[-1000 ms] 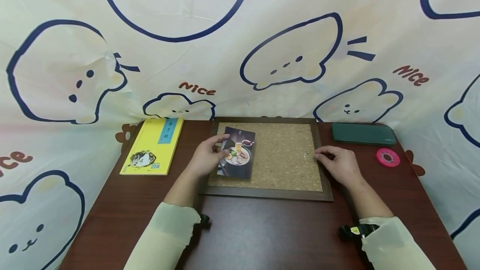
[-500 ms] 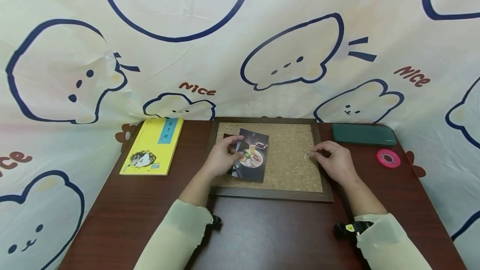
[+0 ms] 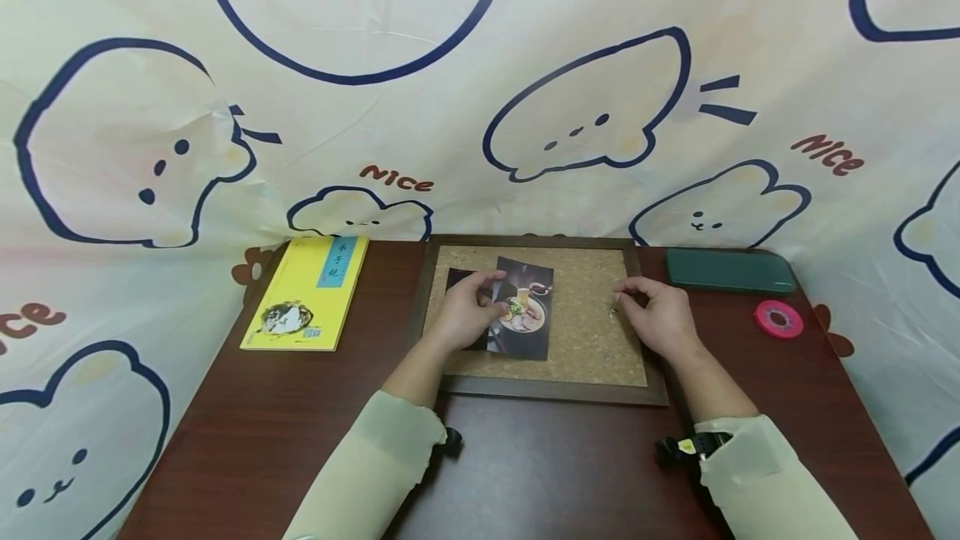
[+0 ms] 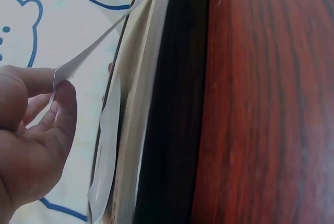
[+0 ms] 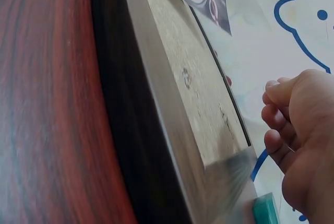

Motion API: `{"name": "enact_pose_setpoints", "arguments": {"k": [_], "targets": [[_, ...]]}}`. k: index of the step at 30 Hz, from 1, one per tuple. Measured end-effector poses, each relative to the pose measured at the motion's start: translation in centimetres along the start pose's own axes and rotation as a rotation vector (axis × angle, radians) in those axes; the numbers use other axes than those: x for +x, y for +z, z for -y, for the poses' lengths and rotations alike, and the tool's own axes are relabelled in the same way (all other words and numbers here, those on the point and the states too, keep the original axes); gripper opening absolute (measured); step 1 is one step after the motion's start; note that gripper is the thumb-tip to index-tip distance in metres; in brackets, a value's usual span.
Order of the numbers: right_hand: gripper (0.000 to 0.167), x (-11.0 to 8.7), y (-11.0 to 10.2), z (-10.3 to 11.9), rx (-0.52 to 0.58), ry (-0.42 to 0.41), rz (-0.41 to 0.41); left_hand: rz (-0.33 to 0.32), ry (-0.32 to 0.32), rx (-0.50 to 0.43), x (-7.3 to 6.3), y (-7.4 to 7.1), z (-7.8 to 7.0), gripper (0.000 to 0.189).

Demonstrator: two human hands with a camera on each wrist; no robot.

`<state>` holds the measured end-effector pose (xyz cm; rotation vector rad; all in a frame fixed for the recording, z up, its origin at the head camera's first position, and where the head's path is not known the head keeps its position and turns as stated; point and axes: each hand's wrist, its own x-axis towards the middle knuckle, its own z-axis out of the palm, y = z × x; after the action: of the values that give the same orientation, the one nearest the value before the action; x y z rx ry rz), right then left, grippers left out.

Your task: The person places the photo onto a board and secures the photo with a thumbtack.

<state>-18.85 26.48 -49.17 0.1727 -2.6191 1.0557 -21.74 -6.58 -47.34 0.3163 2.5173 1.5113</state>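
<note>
A photo print of a noodle bowl (image 3: 522, 317) is pinched at its left edge by my left hand (image 3: 467, 312), above a corkboard (image 3: 588, 348). In the left wrist view the print (image 4: 78, 63) slants up from thumb and fingers, its pale back showing. Behind the left hand, a second dark print (image 3: 456, 277) lies on the board, partly covered. My right hand (image 3: 660, 315) is over the board's right edge, fingers curled, thumb near index fingertip. In the right wrist view I cannot tell whether the right hand (image 5: 308, 130) holds anything. Small clear bits (image 5: 186, 78) dot the cork.
A yellow book (image 3: 303, 294) lies left of the board. To the right are a dark green case (image 3: 731, 270) and a pink ring-shaped item (image 3: 778, 319). The board's dark frame (image 3: 555, 390) rests on a brown table (image 3: 525, 473) backed by a printed curtain (image 3: 450, 123).
My left hand has carried the noodle print to the right, exposing the dark print beneath. My right hand has shifted left, from the frame's edge to over the cork.
</note>
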Motion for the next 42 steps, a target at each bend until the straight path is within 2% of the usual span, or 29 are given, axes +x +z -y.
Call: {"name": "enact_pose_setpoints", "arguments": {"k": [9,15,24,29,34,42], "targets": [[0.005,1.0,1.3,1.4,0.018,-0.012,0.014,0.011,-0.022,0.012,0.7,1.6,-0.4,0.054],[0.008,1.7,2.4,2.1,0.01,-0.012,0.067,0.014,-0.032,0.035,1.3,2.8,-0.2,0.056],[0.006,2.9,3.9,3.2,0.009,-0.013,0.129,0.008,-0.032,0.139,2.2,4.5,-0.5,0.057],[0.008,3.8,4.9,3.8,-0.007,-0.028,0.163,-0.017,-0.036,0.187,2.4,4.9,-0.7,0.056],[0.015,4.4,5.3,4.3,-0.023,-0.011,0.197,-0.013,-0.053,0.226,2.7,5.3,-0.8,0.056],[0.02,5.3,5.6,3.9,-0.082,0.006,0.242,-0.003,-0.069,0.204,2.9,5.7,-0.7,0.055]]}}
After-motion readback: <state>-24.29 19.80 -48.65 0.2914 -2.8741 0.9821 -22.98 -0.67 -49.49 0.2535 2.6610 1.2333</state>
